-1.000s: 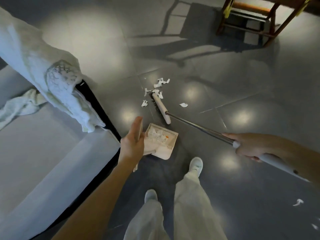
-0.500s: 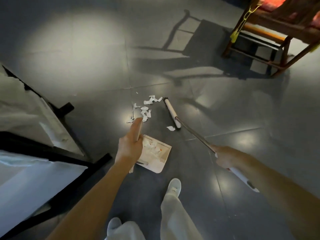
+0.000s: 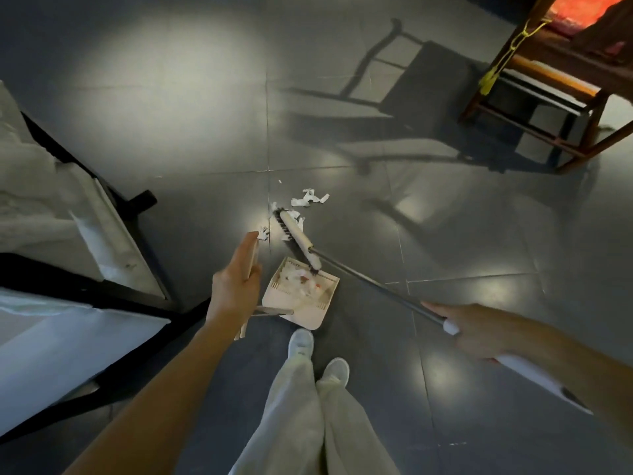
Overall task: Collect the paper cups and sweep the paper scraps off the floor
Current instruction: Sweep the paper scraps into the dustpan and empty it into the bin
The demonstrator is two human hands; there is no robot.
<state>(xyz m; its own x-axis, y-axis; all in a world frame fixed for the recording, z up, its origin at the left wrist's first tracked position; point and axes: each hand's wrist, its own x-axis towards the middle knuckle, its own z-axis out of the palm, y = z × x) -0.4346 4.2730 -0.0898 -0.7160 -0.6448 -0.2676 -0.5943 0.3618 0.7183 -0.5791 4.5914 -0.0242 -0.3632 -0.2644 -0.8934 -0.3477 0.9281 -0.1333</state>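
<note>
White paper scraps (image 3: 310,197) lie on the dark tiled floor in the middle of the head view. The broom head (image 3: 298,238) lies among them, its near end over the mouth of the beige dustpan (image 3: 301,293), which holds several scraps. My left hand (image 3: 236,286) grips the dustpan's upright handle, index finger stretched along it. My right hand (image 3: 479,332) grips the broom's long handle at the white grip, low on the right. No paper cup is visible.
A bed frame with white bedding (image 3: 68,255) fills the left side. A wooden chair (image 3: 561,87) stands at the top right, casting a shadow across the floor. My legs and white shoes (image 3: 301,344) are just behind the dustpan.
The broom head has swung from right of the scraps to over them, its near end now at the dustpan's mouth. The view shifted slightly; both hands keep their holds.
</note>
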